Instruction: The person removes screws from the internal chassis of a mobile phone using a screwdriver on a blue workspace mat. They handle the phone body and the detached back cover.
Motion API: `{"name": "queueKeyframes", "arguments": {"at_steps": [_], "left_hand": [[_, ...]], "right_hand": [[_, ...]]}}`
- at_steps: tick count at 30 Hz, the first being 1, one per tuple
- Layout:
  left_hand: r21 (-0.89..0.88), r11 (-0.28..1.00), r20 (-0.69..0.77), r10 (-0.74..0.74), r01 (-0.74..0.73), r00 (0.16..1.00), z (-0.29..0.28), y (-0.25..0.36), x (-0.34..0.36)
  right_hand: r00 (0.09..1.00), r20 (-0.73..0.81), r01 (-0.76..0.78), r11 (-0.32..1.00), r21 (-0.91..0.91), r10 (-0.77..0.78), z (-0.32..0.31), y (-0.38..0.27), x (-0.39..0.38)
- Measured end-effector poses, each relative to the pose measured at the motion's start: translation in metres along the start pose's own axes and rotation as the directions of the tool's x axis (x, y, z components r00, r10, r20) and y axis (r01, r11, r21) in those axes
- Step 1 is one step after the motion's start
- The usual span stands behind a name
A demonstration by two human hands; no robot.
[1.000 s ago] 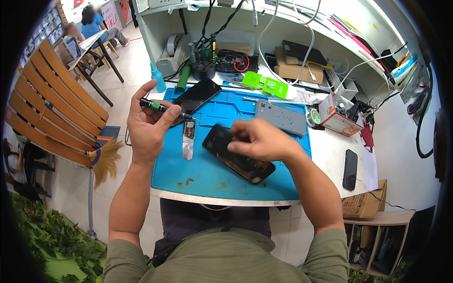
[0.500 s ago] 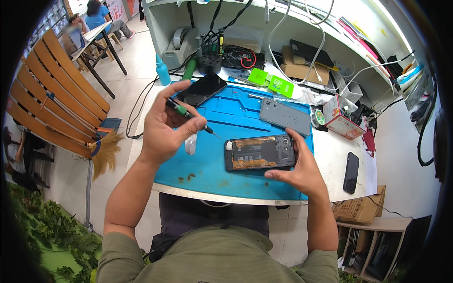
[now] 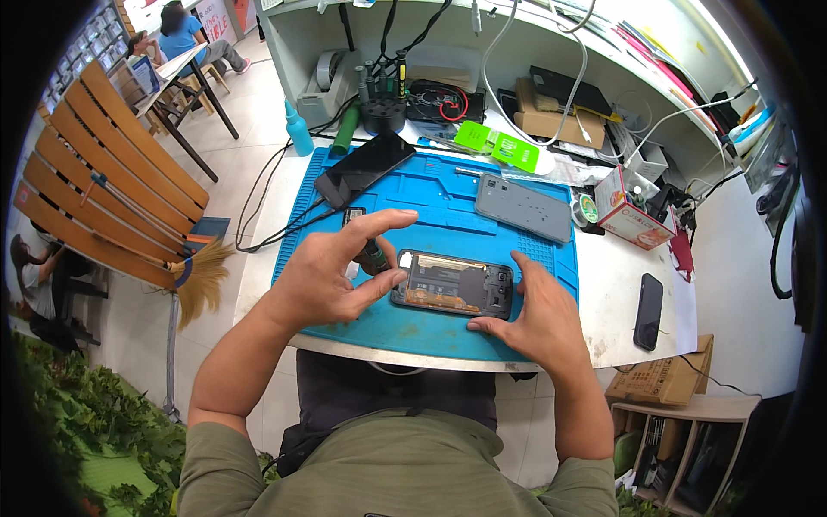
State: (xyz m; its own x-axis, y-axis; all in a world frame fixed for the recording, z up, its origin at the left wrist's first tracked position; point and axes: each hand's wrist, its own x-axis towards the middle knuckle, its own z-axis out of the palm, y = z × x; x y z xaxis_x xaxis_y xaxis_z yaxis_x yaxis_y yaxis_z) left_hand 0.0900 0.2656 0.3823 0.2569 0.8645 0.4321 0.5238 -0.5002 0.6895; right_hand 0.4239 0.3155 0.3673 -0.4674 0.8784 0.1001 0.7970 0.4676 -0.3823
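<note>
A phone with its back off [image 3: 461, 289] lies on a blue repair mat [image 3: 431, 340], its battery and orange flex cables showing. My right hand [image 3: 547, 314] grips the phone's right end, thumb at the near edge and fingers at the far corner. In my left hand [image 3: 332, 271] is a black and green screwdriver [image 3: 372, 257], close to the phone's left end; the fingers hide its tip. A grey phone back cover [image 3: 521, 208] rests beyond the opened phone. Farther left lies a dark phone or screen [image 3: 366, 168].
Behind the mat stand a round tool holder [image 3: 383, 112], a light-blue bottle [image 3: 297, 129] and green cards [image 3: 495, 146]. On the right are a red and white box [image 3: 633, 207] and another black phone [image 3: 648, 310]. A wooden chair [image 3: 112, 181] stands left of the table.
My left hand has come down and right with the screwdriver, which now points more downward. The opened phone and my right hand have shifted slightly left.
</note>
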Motion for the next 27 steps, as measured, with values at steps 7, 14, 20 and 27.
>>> {"name": "queueKeyframes", "arguments": {"at_steps": [7,14,20,27], "left_hand": [[-0.013,1.0,-0.002,0.002,-0.002,1.0,0.007,-0.002,-0.003],[-0.012,1.0,-0.011,0.007,-0.007,1.0,0.01,-0.006,-0.003],[-0.006,1.0,0.038,-0.005,0.005,0.999,0.005,-0.009,-0.004],[0.086,0.992,0.159,0.074,-0.088,0.985,-0.003,0.007,0.008]], "right_hand": [[0.96,-0.085,0.269,0.963,0.009,-0.267,0.003,-0.024,-0.016],[0.904,-0.03,0.427,0.899,0.096,-0.426,0.02,-0.049,-0.025],[0.88,-0.022,0.475,0.877,0.071,-0.475,0.043,-0.061,-0.028],[0.874,-0.06,0.487,0.869,0.089,-0.483,0.054,-0.066,-0.022]]}}
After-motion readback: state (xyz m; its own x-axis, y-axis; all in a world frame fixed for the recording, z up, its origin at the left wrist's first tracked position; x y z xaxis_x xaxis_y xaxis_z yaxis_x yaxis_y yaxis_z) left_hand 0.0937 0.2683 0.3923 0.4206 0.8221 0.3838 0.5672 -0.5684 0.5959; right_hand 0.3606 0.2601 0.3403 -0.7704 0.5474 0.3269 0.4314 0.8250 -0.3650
